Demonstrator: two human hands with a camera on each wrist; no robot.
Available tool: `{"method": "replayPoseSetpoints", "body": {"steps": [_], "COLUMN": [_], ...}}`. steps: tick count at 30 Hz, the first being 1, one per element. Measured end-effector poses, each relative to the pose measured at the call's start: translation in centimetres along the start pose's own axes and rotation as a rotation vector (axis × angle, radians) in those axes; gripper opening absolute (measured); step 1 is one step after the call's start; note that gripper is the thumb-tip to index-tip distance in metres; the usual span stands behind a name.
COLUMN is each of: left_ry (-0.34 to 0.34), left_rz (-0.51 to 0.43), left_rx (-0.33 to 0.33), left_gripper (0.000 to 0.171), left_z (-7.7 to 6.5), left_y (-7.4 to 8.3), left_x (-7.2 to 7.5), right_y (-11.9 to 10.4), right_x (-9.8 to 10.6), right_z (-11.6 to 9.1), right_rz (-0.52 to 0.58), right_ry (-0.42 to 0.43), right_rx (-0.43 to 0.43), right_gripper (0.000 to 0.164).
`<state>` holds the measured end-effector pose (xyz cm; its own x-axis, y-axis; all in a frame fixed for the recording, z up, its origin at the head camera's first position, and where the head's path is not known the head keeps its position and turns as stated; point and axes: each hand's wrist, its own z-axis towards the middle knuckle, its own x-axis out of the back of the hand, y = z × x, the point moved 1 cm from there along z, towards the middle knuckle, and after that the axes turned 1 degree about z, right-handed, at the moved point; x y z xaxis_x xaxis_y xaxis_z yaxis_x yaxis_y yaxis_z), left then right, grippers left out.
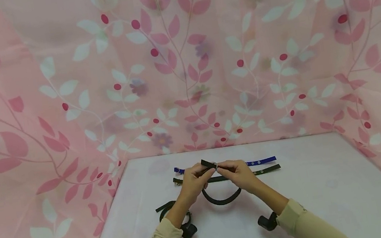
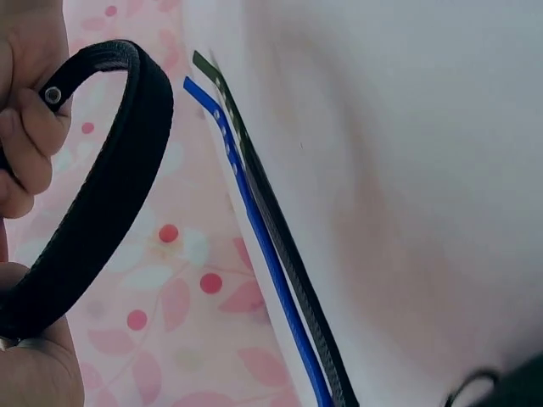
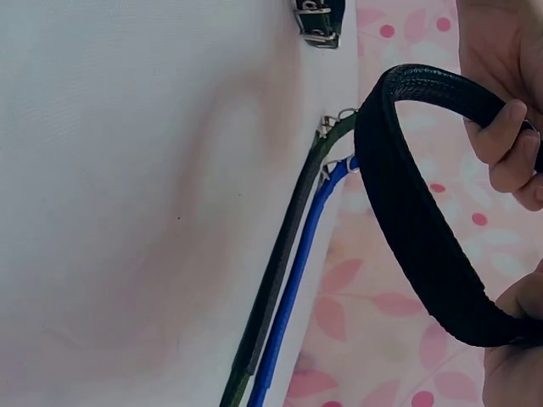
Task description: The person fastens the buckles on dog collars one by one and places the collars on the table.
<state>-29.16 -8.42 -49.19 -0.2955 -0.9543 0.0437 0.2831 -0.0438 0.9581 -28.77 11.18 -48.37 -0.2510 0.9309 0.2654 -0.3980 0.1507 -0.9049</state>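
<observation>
Over the table, both hands hold a black collar (image 1: 223, 202) bent into a hanging loop. My left hand (image 1: 194, 180) pinches its crossed end, where a short piece of strap sticks up beside a metal ring. On the other side, my right hand (image 1: 240, 173) pinches the collar close to that ring, fingertips almost meeting the left ones. In the left wrist view an eyeleted hole shows in the black strap by the right hand's fingers (image 2: 30, 144). The buckle of this collar is hidden by the fingers.
Behind the hands lie a blue collar (image 1: 266, 161) and a dark green collar (image 1: 270, 168), stretched out side by side. A coiled black collar (image 1: 165, 208) rests at the left, partly behind the left forearm. Pink leaf-patterned cloth (image 1: 184, 75) surrounds the white table (image 1: 316, 182).
</observation>
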Motion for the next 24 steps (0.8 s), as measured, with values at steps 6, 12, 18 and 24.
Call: {"method": "replayPoseSetpoints", "body": {"steps": [6, 12, 18, 24], "left_ry": [0.023, 0.058, 0.133, 0.099], "left_rz": [-0.125, -0.22, -0.293, -0.285], "left_rx": [0.082, 0.13, 0.149, 0.155], "left_gripper": [0.032, 0.031, 0.026, 0.026], "left_z": [0.0, 0.1, 0.2, 0.2], "left_y": [-0.1, 0.0, 0.5, 0.3], "left_x": [-0.3, 0.1, 0.7, 0.4], "right_y": [-0.1, 0.2, 0.8, 1.0], "right_x": [-0.3, -0.1, 0.7, 0.7], "right_z": [0.2, -0.6, -1.4, -1.3], "right_rz": [0.018, 0.095, 0.161, 0.173], "right_ry": [0.002, -0.038, 0.012, 0.044], "right_rx": [-0.067, -0.105, -0.177, -0.213], "right_gripper": [0.025, 0.026, 0.032, 0.03]}}
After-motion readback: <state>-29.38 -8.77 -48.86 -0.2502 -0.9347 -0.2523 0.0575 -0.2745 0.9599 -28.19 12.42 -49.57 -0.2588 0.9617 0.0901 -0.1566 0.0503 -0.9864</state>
